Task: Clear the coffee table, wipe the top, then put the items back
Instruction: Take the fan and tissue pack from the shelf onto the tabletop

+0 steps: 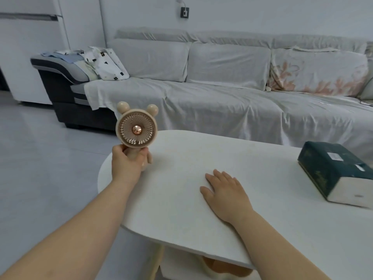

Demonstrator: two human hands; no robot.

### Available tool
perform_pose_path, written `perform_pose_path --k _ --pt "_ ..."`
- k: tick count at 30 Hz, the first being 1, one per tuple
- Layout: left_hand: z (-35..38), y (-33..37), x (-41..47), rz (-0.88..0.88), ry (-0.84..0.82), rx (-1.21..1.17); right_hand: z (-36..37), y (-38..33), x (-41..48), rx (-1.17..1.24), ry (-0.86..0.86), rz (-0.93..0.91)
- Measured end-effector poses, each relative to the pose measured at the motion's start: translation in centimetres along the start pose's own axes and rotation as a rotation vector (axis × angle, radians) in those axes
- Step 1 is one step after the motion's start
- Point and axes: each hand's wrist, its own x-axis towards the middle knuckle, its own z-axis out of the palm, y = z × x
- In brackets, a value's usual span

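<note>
A white oval coffee table [181, 199] fills the lower middle of the head view. My left hand [126, 162] grips the handle of a small beige bear-eared fan [136, 128], held upright over the table's left end. Whether the fan's base touches the top is hidden by my fingers. My right hand [226, 194] rests flat on the table top, fingers straight, holding nothing. A dark green tissue box [335, 172] lies on the table at the right.
A long sofa [232, 93] under a white cover runs behind the table, with folded cloths [101, 61] on its left arm. A white cabinet [30, 47] stands at far left. Grey tiled floor [40, 168] lies left of the table. A lower shelf [201, 267] shows beneath it.
</note>
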Motion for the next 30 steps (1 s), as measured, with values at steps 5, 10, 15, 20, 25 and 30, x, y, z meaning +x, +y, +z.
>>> perform_pose_path --k 5,10,15,20,25,30 --pt "0.2 -1.4 2.1 -0.105 0.163 0.080 -0.1 -0.3 -0.1 -0.011 0.004 0.005" --pt "0.1 -1.0 2.5 -0.065 0.125 0.263 -0.2 -0.4 -0.4 -0.012 0.026 0.004" --pt "-1.1 -1.8 1.6 -0.001 0.099 0.290 -0.3 -0.5 -0.3 -0.012 0.034 0.008" --pt "-1.9 -2.4 1.8 -0.018 -0.021 0.293 -0.4 -0.4 -0.3 0.007 0.040 0.003" --pt "-1.8 -1.9 3.1 -0.017 0.000 0.449 -0.5 -0.5 -0.4 0.018 0.043 -0.001" --pt "0.1 -2.1 5.6 -0.047 0.057 0.435 -0.3 -0.4 -0.2 0.012 0.073 -0.017"
